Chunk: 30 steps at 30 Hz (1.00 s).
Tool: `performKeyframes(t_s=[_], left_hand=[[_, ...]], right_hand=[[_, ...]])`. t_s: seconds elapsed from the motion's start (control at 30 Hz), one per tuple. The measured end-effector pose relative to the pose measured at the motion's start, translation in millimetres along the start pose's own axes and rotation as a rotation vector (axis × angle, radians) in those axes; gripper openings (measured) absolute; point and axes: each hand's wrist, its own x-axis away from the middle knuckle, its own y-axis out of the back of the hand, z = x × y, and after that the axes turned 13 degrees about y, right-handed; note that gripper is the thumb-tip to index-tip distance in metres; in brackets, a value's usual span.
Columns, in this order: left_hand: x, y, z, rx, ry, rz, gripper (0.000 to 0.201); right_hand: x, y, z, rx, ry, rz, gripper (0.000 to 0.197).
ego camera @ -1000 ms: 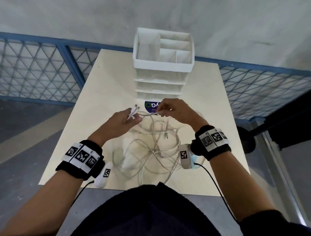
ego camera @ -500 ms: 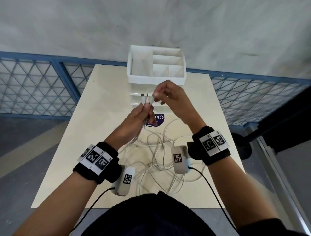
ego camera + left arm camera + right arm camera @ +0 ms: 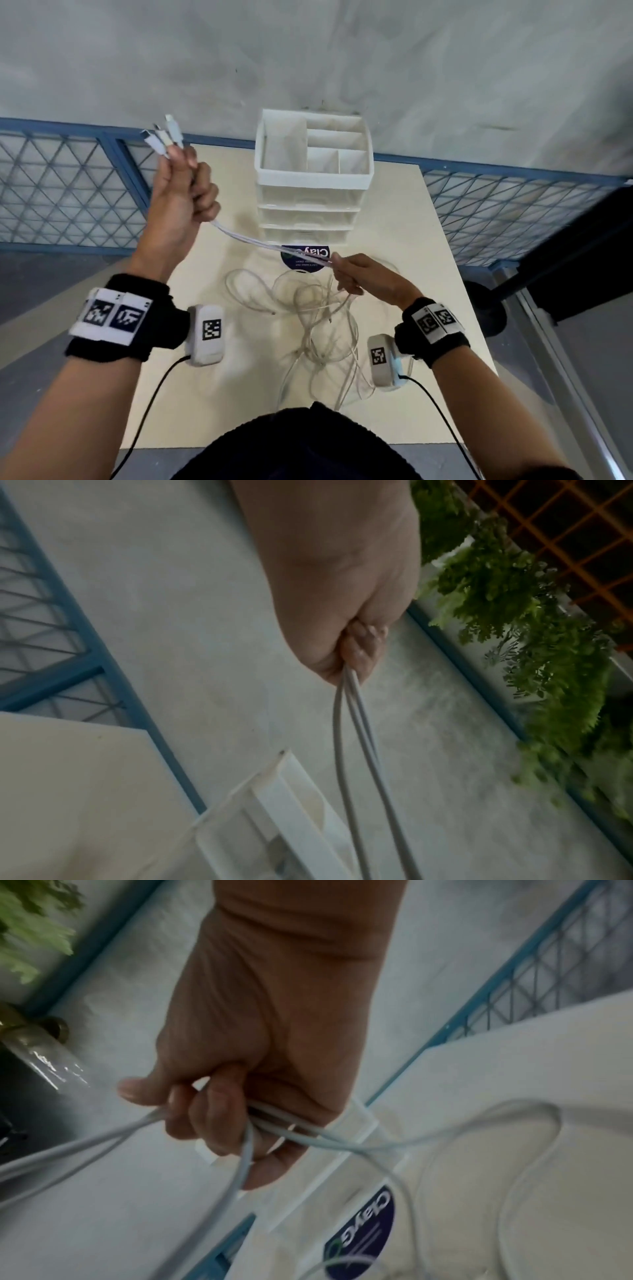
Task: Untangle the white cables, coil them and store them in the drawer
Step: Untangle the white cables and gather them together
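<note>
The white cables (image 3: 270, 245) run taut between my two hands, their plug ends (image 3: 164, 137) fanned above my left hand (image 3: 178, 209), the remainder lying as a loose tangle (image 3: 318, 318) on the surface (image 3: 212, 260) in front of the drawer unit (image 3: 313, 192). My left hand's fingers (image 3: 205, 198) are curled round the bundle near the plugs; my right hand (image 3: 366, 279) has its fingers (image 3: 219, 1123) curled loosely round the strands, which pass through them. I judge the main risk to be knotting: pulling further against crossed loops could tighten them. A weak hold could also let a plug slip back into the heap, and dragged loops could snag the drawer unit, whose drawers appear closed.
</note>
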Motion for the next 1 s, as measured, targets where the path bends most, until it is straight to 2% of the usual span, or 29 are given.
performKeyframes(t_s=[0.13,0.27,0.4,0.47,0.53,0.63,0.7,0.77,0.87,0.93,1.0], left_hand=[[0,5,6,-0.213,-0.025,-0.107,0.034],[7,-3,21,-0.366,0.008,-0.12,0.029],[16,-32,40,-0.605,0.109,0.033,0.022],[20,-46,49,-0.624,0.192,0.142,0.029],[24,-54,51,-0.628,0.254,0.208,0.022],[27,-59,50,-0.692,0.237,0.267,0.027],[24,-54,43,-0.705,0.176,0.211,0.025],[21,-44,30,-0.698,0.072,0.044,0.015],[18,-18,6,-0.719,-0.078,-0.179,0.012],[20,5,-3,-0.684,-0.116,-0.265,0.015],[18,22,-4,-0.663,-0.149,-0.296,0.019]], right_hand=[[13,28,-4,0.1,-0.047,-0.02,0.048],[19,39,4,0.216,-0.082,-0.044,0.043],[5,20,29,0.327,0.044,0.022,0.041],[-5,13,43,0.335,0.084,0.015,0.041],[-9,11,54,0.317,0.081,-0.011,0.041],[-6,14,63,0.278,0.092,-0.014,0.041],[1,18,61,0.176,0.075,-0.039,0.045],[10,30,49,0.123,0.032,-0.11,0.052],[29,55,18,0.181,-0.063,-0.264,0.057],[41,66,0,0.185,-0.136,-0.373,0.056],[47,78,-13,0.137,-0.167,-0.486,0.055]])
